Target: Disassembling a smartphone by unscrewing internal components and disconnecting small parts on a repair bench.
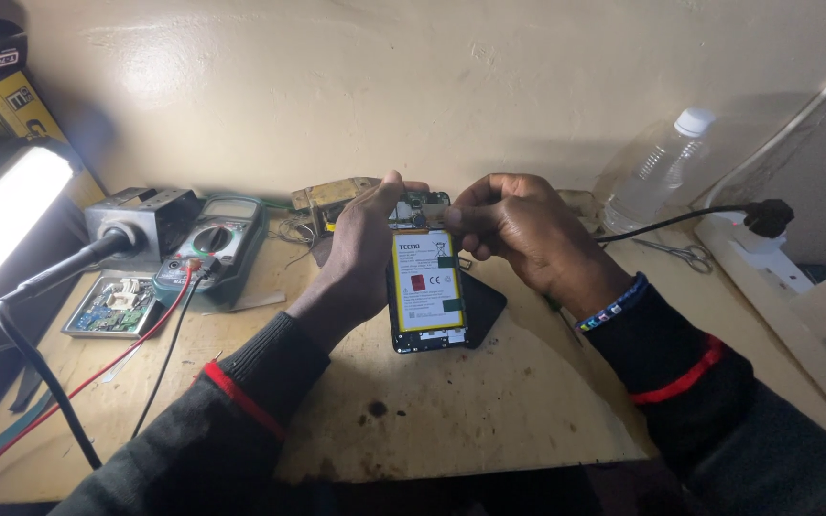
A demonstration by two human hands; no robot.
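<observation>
The opened phone (427,287) stands almost upright between your two hands, back cover off, its yellow battery (425,282) facing you and its long axis running from the bare circuit board (420,208) at the top down to the bottom edge, which rests on or just above the wooden table (451,411); contact there is hard to judge.

Your left hand (360,253) lies just left of the phone, fingers wrapped round its left edge and upper part, thumb reaching across the top by the board, so this hand carries the phone.

Your right hand (518,229) sits to the upper right, fingers curled tight with thumb and forefinger pinched together right at the top right corner. Whether a small tool or part sits in that pinch, you cannot tell from here. So the board lies directly left of your right fingertips, touching or nearly so.

Behind the phone, flat on the table, lies a dark cover (485,306). Farther left of your left hand are a multimeter (217,244) and a loose circuit board (112,306); well right of your right hand, scissors (681,253) and a clear bottle (657,172).
</observation>
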